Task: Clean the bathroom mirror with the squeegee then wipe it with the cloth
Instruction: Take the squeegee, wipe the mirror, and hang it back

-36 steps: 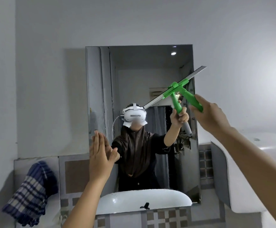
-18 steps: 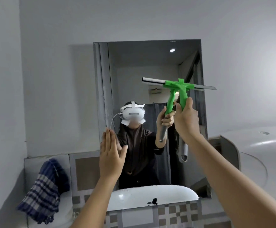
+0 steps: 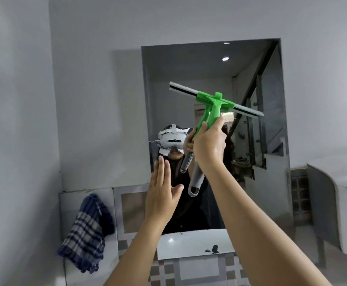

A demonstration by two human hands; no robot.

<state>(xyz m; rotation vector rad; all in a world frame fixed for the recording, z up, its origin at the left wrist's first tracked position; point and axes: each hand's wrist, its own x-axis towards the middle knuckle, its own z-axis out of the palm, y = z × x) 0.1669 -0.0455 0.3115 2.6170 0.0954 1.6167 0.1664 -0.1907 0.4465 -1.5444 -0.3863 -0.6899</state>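
Plain grey-white walls [image 3: 81, 79] are seen across the upper and left frame, meeting in a corner at left. A tiled band [image 3: 131, 205] with brown-and-grey square inserts is laid along the lower centre; small checker tiles [image 3: 220, 269] are seen at bottom centre. A white curved fixture [image 3: 337, 199] is mounted at right, with grey tiling [image 3: 299, 193] beside it. Even, soft light is noted; a shadow is cast on the wall left of centre.
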